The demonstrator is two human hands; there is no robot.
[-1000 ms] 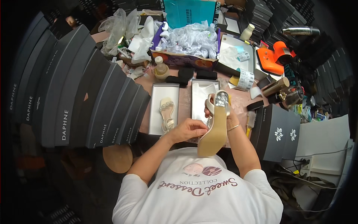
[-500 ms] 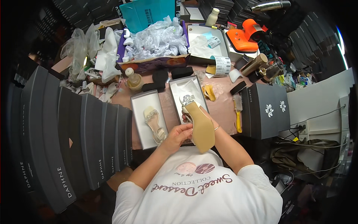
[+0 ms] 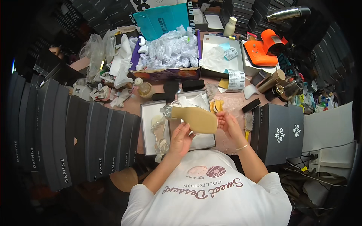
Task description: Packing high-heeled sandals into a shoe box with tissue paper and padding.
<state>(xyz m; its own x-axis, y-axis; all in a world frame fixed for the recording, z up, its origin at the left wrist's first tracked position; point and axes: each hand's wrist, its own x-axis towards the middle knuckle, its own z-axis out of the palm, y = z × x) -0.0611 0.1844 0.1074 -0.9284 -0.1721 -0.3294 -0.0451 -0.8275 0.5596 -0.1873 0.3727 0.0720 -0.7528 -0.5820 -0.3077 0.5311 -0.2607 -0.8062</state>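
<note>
Both hands grip tan-soled sandal [image 3: 194,118] sole-up; left hand [image 3: 181,138] closed on its edge; right hand [image 3: 226,122] pinching toe end; over open shoebox [image 3: 196,122] on bench [image 3: 230,141].

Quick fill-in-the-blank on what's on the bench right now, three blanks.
1. Both hands, left hand and right hand, hold one ____ sole-up.
2. The other sandal lies in the open ____.
3. The orange tool sits to the person's far ____.

Missing: sandal; box; right
</note>
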